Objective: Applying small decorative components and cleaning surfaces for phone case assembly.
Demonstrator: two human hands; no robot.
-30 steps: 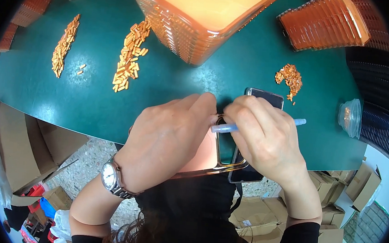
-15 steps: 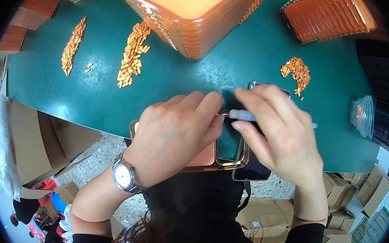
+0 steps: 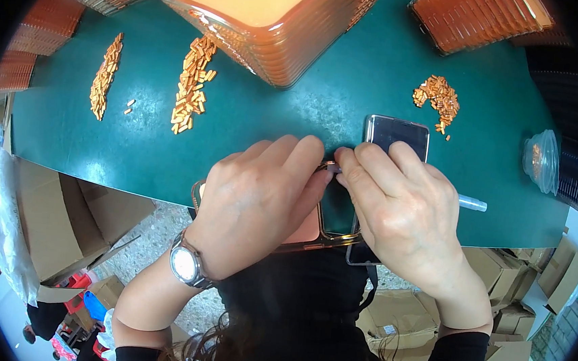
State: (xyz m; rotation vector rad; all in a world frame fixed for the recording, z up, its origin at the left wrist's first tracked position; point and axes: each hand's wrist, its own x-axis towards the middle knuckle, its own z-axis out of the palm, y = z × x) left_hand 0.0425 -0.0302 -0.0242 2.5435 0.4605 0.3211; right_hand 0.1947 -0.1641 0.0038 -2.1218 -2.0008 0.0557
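My left hand [image 3: 254, 195] is closed around a phone case [image 3: 304, 229] with a peach panel and a shiny gold rim, at the table's near edge. Much of the case is hidden under that hand. My right hand [image 3: 405, 210] pinches a slim, pale blue pen-shaped tool [image 3: 472, 203]; its rear end sticks out past the palm. The tool's front end meets the case rim by my left fingertips, where the fingers hide the exact contact. Beneath my right hand lies a dark smartphone [image 3: 399, 136], partly covered.
A tall stack of peach phone cases [image 3: 279, 51] stands ahead, with another stack [image 3: 478, 22] far right and more far left. Small gold pieces form piles at left [image 3: 105, 78], centre-left [image 3: 192, 88] and right [image 3: 439, 101]. A clear plastic cup [image 3: 540, 163] sits at the right edge.
My right hand has closed in toward my left fingertips, its fingers drawing together on the tool. More of the tool's rear end and of the smartphone's top now shows.
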